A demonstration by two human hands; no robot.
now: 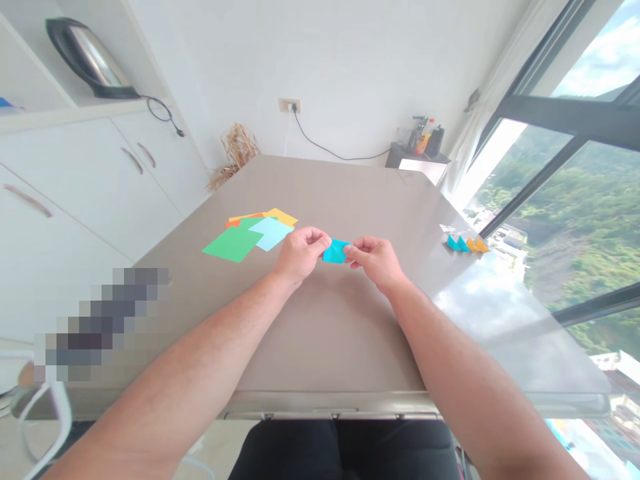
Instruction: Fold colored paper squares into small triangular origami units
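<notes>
A small folded piece of blue paper [336, 251] is stretched between my two hands above the table. My left hand [301, 253] pinches its left end between thumb and fingers. At the right end, my right hand [373, 259] grips the paper the same way, the thumb lying on its face. Just left of my left hand lie loose sheets: a green sheet [234, 243], a light blue sheet [271, 233] and a yellow sheet [283, 217], with orange showing underneath. The fingers behind the folded paper are partly hidden.
On the table [320, 360], folded blue paper shapes [457, 244] and folded orange paper shapes [478, 245] stand near the right edge by the window. A blurred-out patch [105, 320] covers something at the left. A kettle [93, 57] sits on the shelf.
</notes>
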